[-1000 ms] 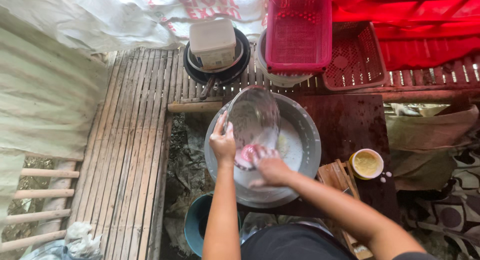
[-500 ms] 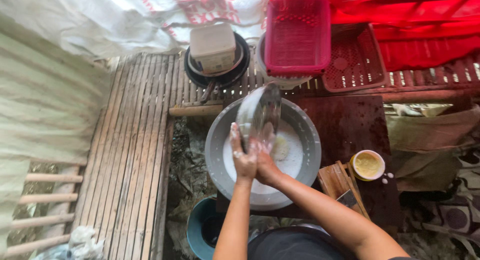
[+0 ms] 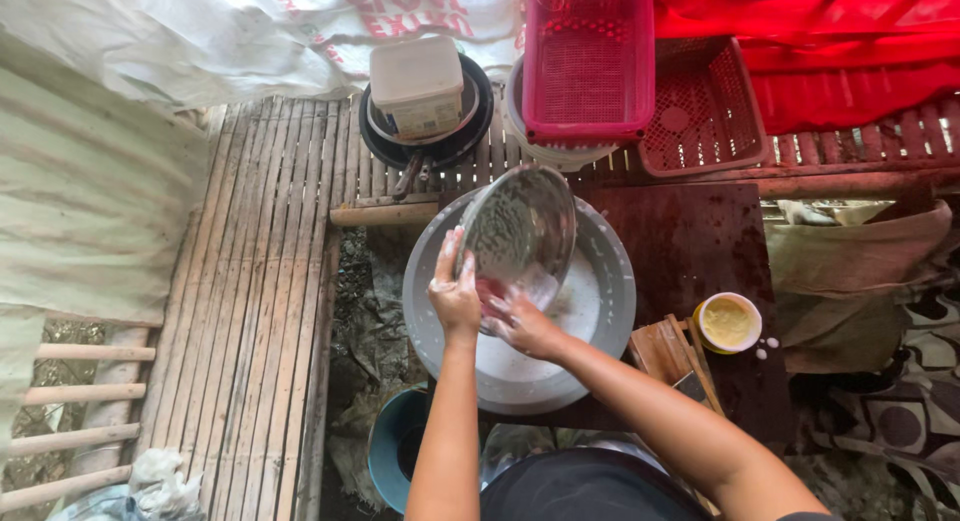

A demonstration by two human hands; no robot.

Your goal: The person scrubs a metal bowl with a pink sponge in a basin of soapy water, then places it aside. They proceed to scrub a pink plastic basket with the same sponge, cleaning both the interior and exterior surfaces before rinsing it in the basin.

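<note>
Pink basket (image 3: pixel 588 66), yellow cup (image 3: pixel 727 322), bamboo slats (image 3: pixel 250 281)

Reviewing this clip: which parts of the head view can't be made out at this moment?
- What the right hand rubs with inside the metal bowl: only a pink bit shows, the hand covers the rest.
- Bottom of the grey basin: hidden by suds, bowl and arms.
- Teal bucket: part hidden behind the left hand's forearm.
- Black pan: contents covered by the white tub.
</note>
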